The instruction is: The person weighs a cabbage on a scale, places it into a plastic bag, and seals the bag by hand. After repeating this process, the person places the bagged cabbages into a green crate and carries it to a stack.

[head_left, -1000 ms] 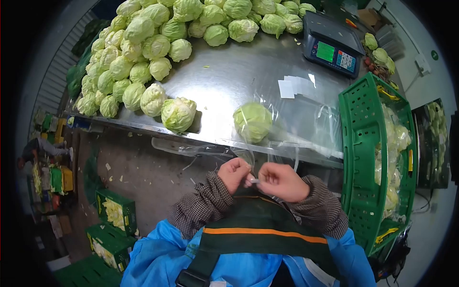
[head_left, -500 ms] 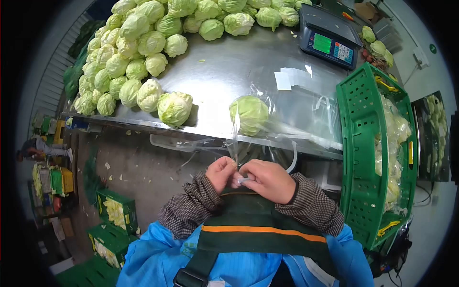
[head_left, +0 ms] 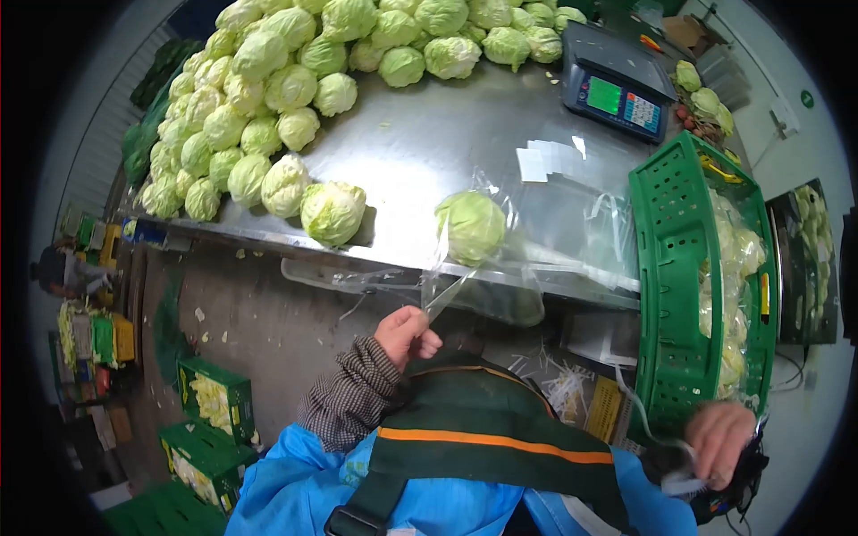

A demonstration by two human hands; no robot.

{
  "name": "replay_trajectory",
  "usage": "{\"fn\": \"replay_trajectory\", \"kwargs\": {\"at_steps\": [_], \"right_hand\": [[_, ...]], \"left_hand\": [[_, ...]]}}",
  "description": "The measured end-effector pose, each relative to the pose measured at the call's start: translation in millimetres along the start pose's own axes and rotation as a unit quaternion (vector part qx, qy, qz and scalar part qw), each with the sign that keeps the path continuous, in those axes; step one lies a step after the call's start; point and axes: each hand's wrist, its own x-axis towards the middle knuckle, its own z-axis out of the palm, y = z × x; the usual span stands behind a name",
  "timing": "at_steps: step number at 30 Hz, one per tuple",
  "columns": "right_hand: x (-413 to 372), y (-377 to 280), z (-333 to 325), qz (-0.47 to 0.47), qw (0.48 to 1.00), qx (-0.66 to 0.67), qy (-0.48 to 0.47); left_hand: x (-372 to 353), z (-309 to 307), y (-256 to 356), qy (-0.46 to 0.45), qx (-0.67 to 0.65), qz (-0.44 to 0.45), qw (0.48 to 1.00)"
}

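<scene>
A round cabbage [head_left: 471, 230] lies at the near edge of the steel table inside a clear plastic bag [head_left: 444, 284]. The bag's gathered end hangs over the edge, pinched in my left hand [head_left: 407, 336]. Far to the lower right, beside the green crate, is my right hand [head_left: 720, 439]. Its fingers are closed on a thin whitish plastic strip [head_left: 650, 431], which trails up and to the left. A small pale end of the strip shows below the fingers.
A heap of cabbages [head_left: 261, 55] covers the table's [head_left: 402, 134] left and far sides. A scale [head_left: 617, 85] and white labels [head_left: 533, 164] sit at the right. A green crate [head_left: 661, 268] holds bagged cabbages. Crates of leaves [head_left: 213, 400] and plastic scraps [head_left: 567, 390] are below. Another person [head_left: 67, 272] stands far left.
My right hand has left my left hand and swung far right and down with the plastic strip. My left hand has moved slightly left, still on the bag's end.
</scene>
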Motion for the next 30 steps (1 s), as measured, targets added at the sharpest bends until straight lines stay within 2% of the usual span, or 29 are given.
{"fn": "replay_trajectory", "kwargs": {"at_steps": [1, 2, 3, 4, 5, 6, 7, 8, 9, 10, 11, 13, 14, 17, 18, 21, 23, 24, 26, 29, 30], "right_hand": [[-13.0, -12.7, 12.7, 0.029, 0.998, -0.044, 0.043], [-63.3, -13.5, 18.5, 0.127, 0.989, -0.044, 0.068], [-70.4, -7.7, 34.3, 0.279, 0.925, -0.166, 0.198], [-76.8, -1.9, 50.3, 0.436, 0.817, -0.224, 0.302], [-74.7, 37.1, 41.8, 0.572, 0.703, -0.323, 0.272], [-97.6, 79.5, 33.8, 0.646, 0.587, -0.453, 0.181], [-129.4, 109.6, 42.4, 0.533, 0.496, -0.674, 0.130], [-98.9, 129.9, 20.6, 0.630, 0.442, -0.621, 0.146], [-84.7, 139.6, 3.1, 0.536, 0.546, -0.598, 0.240], [-46.6, 139.5, -11.3, 0.502, 0.539, -0.617, 0.277], [-29.0, 148.0, -30.5, 0.372, 0.562, -0.681, 0.287], [20.8, 154.5, -56.6, 0.282, 0.602, -0.691, 0.285], [39.9, 162.8, -69.0, 0.253, 0.618, -0.697, 0.262], [60.7, 190.4, -98.8, 0.185, 0.666, -0.705, 0.159], [64.6, 196.6, -105.1, 0.166, 0.681, -0.703, 0.119], [64.8, 200.6, -113.7, 0.143, 0.773, -0.587, 0.196], [53.7, 210.1, -136.3, 0.150, 0.829, -0.449, 0.297], [63.4, 210.4, -146.7, 0.139, 0.840, -0.400, 0.341], [90.7, 205.1, -179.3, 0.112, 0.849, -0.297, 0.423], [134.9, 209.3, -222.5, 0.087, 0.839, -0.097, 0.528], [142.3, 206.8, -225.1, 0.096, 0.825, -0.096, 0.549]], "left_hand": [[-0.5, -0.3, 1.4, 0.005, -0.001, -0.004, 1.000], [-2.2, -1.0, 0.6, 0.012, -0.003, -0.009, 1.000], [-1.7, -3.9, -1.0, 0.019, -0.011, -0.010, 1.000], [0.1, -6.5, -2.4, 0.017, -0.017, 0.002, 1.000], [1.4, -8.8, -5.4, 0.017, -0.025, 0.012, 0.999], [2.9, -8.6, -6.8, 0.018, -0.035, 0.021, 0.999], [-2.4, 0.4, -1.3, 0.050, -0.045, 0.029, 0.997], [-1.3, 1.0, -1.1, 0.039, -0.042, 0.045, 0.997], [-2.0, -0.6, -2.7, 0.030, -0.043, 0.062, 0.997], [-3.5, -3.3, -5.2, 0.024, -0.044, 0.078, 0.996], [-2.1, -10.0, -8.2, -0.019, -0.064, 0.074, 0.995], [-2.6, -9.3, -8.0, -0.016, -0.080, 0.057, 0.995], [-2.8, -8.3, -7.7, -0.016, -0.089, 0.048, 0.995], [-5.9, -5.0, -11.3, 0.003, 0.072, 0.203, 0.976], [-4.1, -10.1, -11.5, 0.026, 0.111, 0.215, 0.970], [10.4, -22.3, -2.3, 0.113, 0.205, 0.266, 0.935], [28.8, -22.1, 22.6, 0.175, 0.247, 0.374, 0.876], [41.1, -21.3, 39.6, 0.204, 0.267, 0.426, 0.840], [73.3, -14.0, 83.1, 0.182, 0.070, 0.375, 0.906], [108.4, 5.0, 152.8, 0.104, -0.036, 0.364, 0.925], [115.8, 15.7, 169.2, 0.111, -0.069, 0.361, 0.923]]}}
